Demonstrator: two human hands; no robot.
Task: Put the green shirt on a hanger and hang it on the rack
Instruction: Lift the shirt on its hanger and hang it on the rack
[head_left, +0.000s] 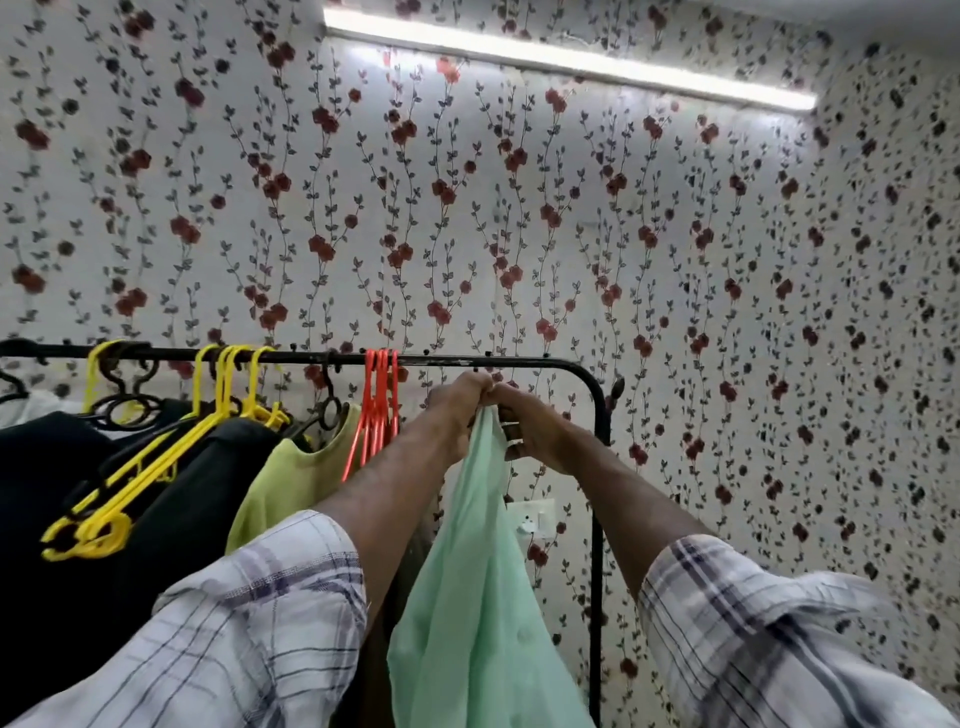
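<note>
Head view: pale mint-green shirt (467, 597), thin and softly creased, hanging in one long fold just below the black rack (519, 362) near its right end. Left hand (460, 402) and right hand (530, 426) meet at its top edge, both pinched shut on the fabric. Orange hangers (378, 405) hang just left of them.
</note>
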